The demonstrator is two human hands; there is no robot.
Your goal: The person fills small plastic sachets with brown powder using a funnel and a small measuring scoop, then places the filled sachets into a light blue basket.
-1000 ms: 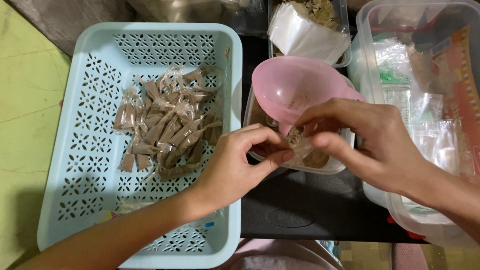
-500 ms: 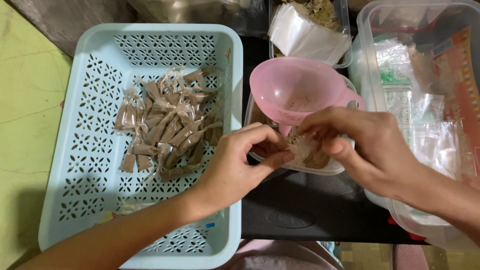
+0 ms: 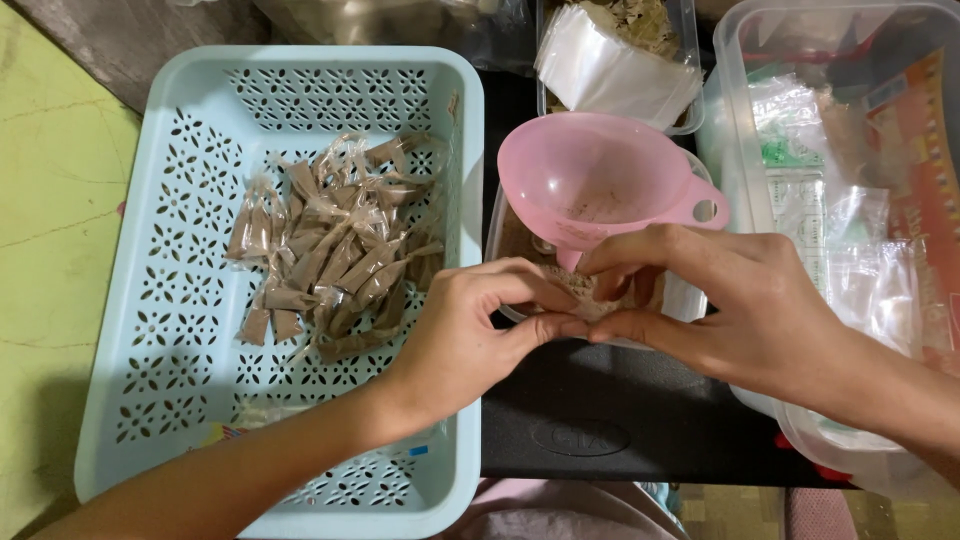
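A small clear packet (image 3: 585,300) of brown powder is pinched between the fingertips of both hands, directly beneath the spout of the pink funnel (image 3: 600,180). The grip of the left hand (image 3: 470,335) is closed on the packet's near-left edge with thumb and forefinger; the grip of the right hand (image 3: 730,300) is closed on its right edge in the same way, and the fingertips of the two hands almost meet. The packet is held over a clear tub (image 3: 510,235) of brown powder, above which the funnel sits with its handle turned to the right. Behind the funnel, a container of empty clear bags (image 3: 615,65) is seen. Left of the funnel, a pale blue perforated basket (image 3: 150,300) is placed, and a heap of filled, tied packets (image 3: 335,255) lies in its middle. Right of the funnel, a large clear bin (image 3: 740,120) with plastic wrappers is found. In front of the funnel, a black surface (image 3: 600,420) is visible under the hands.
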